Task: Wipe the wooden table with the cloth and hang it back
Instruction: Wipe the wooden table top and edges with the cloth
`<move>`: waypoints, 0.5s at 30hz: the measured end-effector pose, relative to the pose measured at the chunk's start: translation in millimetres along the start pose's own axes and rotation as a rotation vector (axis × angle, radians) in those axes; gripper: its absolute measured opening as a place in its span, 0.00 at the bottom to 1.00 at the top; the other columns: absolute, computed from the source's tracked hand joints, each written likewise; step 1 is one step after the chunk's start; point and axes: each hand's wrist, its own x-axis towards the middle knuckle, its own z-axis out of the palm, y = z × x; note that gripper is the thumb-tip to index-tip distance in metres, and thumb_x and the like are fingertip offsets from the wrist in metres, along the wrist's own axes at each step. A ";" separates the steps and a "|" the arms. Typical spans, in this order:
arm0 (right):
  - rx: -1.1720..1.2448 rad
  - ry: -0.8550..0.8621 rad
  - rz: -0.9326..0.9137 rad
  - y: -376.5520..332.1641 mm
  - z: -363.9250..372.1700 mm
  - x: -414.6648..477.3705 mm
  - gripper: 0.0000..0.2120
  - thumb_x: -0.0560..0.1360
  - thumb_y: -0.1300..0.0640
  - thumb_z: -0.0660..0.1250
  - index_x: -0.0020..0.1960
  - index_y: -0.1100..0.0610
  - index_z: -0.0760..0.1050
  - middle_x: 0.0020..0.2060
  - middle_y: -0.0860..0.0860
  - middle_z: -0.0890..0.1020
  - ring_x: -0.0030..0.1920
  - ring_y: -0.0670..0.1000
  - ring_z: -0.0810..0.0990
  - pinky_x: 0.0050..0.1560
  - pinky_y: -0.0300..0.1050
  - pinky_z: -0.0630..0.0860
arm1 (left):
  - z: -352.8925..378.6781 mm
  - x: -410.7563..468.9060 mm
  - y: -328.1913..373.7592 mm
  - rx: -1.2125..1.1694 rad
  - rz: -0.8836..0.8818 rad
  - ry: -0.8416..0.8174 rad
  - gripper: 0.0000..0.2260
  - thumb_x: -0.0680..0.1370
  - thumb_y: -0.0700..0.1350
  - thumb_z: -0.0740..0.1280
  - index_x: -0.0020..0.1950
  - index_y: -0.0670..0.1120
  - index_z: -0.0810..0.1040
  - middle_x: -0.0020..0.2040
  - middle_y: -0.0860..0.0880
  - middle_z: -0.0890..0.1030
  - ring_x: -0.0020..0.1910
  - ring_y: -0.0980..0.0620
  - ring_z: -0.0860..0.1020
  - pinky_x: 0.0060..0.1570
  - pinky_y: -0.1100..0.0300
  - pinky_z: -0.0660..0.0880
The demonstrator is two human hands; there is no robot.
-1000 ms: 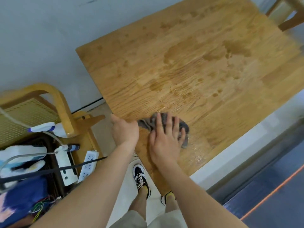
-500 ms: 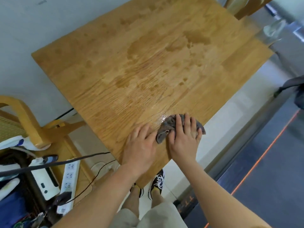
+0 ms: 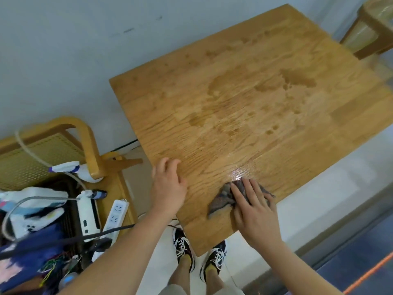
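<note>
Pale wall is running behind the wooden table (image 3: 244, 116), and a cluttered corner with a power strip (image 3: 116, 216) and a cane chair (image 3: 49, 150) is sitting off to my left. Wet patches and droplets are lying across the middle and far part of the tabletop, with a bright glistening streak just beyond my cloth, so I am judging the wiping as under way but far from finished: most of the surface is looking damp and streaky, and the far half is not looking wiped at all. Hanging the cloth back is a step I am not yet reaching, and no hook or rail for it is showing.

My right hand (image 3: 253, 211) is pressing flat on the grey cloth (image 3: 221, 201), fingers spread and extended, palm down, pinning the bunched fabric against the wood near the table's near right edge; part of the cloth is poking out to the left of my fingers. My left hand (image 3: 168, 186) is resting at the table's near left edge, fingers loosely curled over the wood, holding nothing and bracing me while I am leaning over the corner.
</note>
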 end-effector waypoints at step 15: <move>-0.013 -0.065 -0.336 -87.4 0.2 90.3 0.27 0.77 0.37 0.56 0.76 0.36 0.57 0.78 0.49 0.57 0.78 0.56 0.54 0.72 0.65 0.56 | -8.8 133.1 -37.1 -1.009 -0.908 0.177 0.28 0.79 0.63 0.49 0.70 0.46 0.68 0.61 0.49 0.73 0.56 0.45 0.72 0.56 0.54 0.68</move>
